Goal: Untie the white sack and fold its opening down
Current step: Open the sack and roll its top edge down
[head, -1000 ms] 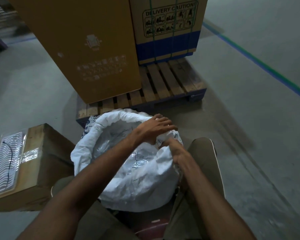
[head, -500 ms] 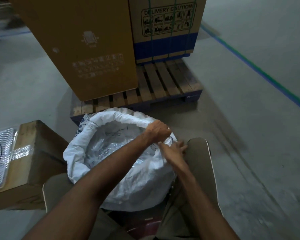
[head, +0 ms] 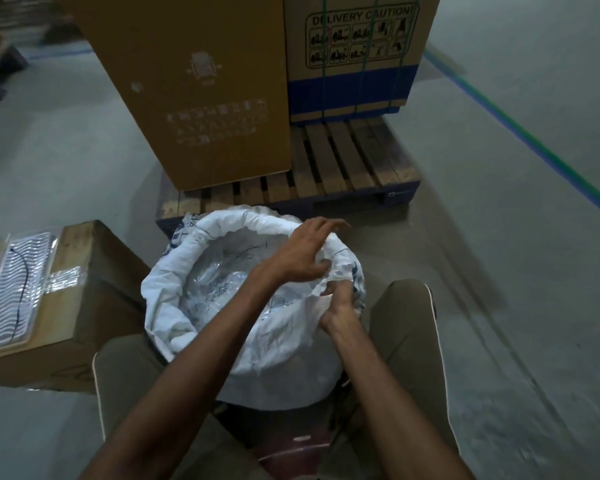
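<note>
Fingers of R hand pinch sack rim; L hand spread above.

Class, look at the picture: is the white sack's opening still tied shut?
No, the white sack gapes wide open, its rim rolled down, with both hands at the right edge.

A grey concrete floor fills the dimly lit room, crossed at the right by a blue-and-green painted line. A wooden pallet carries two tall cardboard boxes, the right one strapped. At the left, a low carton bears a clear plastic tray.
</note>
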The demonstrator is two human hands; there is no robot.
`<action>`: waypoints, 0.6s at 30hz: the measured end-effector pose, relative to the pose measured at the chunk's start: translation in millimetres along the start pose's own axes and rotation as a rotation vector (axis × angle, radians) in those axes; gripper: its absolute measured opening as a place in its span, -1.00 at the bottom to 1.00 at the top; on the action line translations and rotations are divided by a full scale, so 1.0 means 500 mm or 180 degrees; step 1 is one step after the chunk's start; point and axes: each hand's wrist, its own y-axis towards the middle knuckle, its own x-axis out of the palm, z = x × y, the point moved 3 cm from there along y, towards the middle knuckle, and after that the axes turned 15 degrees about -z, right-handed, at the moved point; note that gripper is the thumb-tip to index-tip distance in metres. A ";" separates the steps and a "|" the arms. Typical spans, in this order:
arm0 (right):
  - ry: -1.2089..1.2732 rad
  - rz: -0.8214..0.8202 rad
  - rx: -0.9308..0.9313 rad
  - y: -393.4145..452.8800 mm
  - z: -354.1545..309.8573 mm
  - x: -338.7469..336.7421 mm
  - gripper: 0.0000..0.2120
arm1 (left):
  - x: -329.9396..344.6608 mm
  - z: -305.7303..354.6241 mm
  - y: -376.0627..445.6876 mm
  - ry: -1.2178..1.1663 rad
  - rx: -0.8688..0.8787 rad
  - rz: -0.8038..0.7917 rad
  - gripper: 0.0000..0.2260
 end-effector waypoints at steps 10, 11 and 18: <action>-0.0254 -0.0023 -0.0104 -0.057 0.007 -0.031 -0.75 | 0.203 -0.098 -0.238 0.0634 -0.0920 0.0208 -0.35; -0.0240 -0.0110 -0.0185 -0.066 0.008 -0.032 -0.72 | 0.209 -0.098 -0.236 0.0675 -0.0916 0.0330 -0.40; -0.1579 0.0998 0.0226 -0.100 0.097 -0.100 0.05 | 0.258 -0.063 -0.265 0.1444 -0.0624 0.1118 -0.62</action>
